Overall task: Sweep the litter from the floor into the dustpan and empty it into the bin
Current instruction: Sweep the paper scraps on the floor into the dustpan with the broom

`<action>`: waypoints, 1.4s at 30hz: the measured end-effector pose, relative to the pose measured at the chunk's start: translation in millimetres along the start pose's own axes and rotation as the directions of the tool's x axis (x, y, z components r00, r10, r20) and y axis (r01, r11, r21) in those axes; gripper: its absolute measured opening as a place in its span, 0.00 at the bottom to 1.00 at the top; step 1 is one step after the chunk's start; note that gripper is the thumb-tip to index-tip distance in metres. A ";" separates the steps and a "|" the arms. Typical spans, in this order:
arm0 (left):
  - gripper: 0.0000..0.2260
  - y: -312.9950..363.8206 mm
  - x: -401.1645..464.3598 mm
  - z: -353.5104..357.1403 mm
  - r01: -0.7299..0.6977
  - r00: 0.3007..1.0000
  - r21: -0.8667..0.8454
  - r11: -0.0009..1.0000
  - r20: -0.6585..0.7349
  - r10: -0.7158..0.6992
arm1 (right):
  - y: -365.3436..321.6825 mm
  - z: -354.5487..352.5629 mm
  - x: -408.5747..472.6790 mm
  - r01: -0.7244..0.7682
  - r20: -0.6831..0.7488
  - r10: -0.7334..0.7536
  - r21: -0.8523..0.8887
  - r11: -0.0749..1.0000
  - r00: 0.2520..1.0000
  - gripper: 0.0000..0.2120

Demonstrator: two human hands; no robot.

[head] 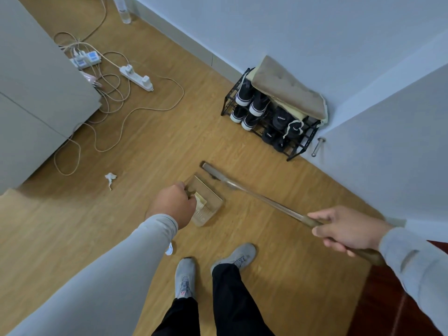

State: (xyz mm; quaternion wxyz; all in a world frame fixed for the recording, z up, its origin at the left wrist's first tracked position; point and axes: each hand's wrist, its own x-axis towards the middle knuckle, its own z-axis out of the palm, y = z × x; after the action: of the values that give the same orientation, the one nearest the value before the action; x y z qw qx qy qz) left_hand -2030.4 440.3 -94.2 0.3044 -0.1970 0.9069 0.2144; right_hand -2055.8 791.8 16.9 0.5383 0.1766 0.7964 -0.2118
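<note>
Grey long sleeves [97,270], black trousers [232,301], grey lace-up trainers [185,278]

Home room, wood-look floor [155,146], shoe rack [271,112], power strips [137,77]

- My left hand [173,204] hides the dustpan [206,202] handle.
- My left sleeve covers part of a paper scrap [169,249].
- The broom [254,192] blurs with motion.
- The bottle [123,10] is cut off at the top edge.
</note>
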 end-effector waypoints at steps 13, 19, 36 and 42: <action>0.10 3.2 -0.9 1.7 0.008 1.000 0.008 1.000 0.000 -0.008 | -19.4 84.1 35.6 0.011 0.083 0.027 -0.428 0.904 0.996 0.24; 0.10 -11.6 -24.0 -2.1 0.026 0.999 -0.015 1.000 0.043 -0.026 | 31.6 34.6 -2.5 -0.036 0.020 0.038 -0.095 0.995 0.999 0.33; 0.09 -34.8 -38.0 14.8 0.051 0.999 -0.023 0.998 0.019 -0.051 | -31.5 130.2 46.1 -0.022 0.057 0.041 -0.294 0.956 0.998 0.19; 0.09 -34.7 -37.6 13.9 0.036 0.999 -0.026 0.999 0.013 -0.036 | -6.6 66.5 12.1 0.002 0.117 0.013 -0.126 0.992 0.993 0.32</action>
State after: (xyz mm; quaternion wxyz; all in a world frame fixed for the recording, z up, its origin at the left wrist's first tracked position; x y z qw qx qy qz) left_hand -1979.3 427.1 -89.6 0.3112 -0.2160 0.8984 0.2222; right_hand -2011.4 751.8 -15.4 0.5949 0.1317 0.7746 -0.1696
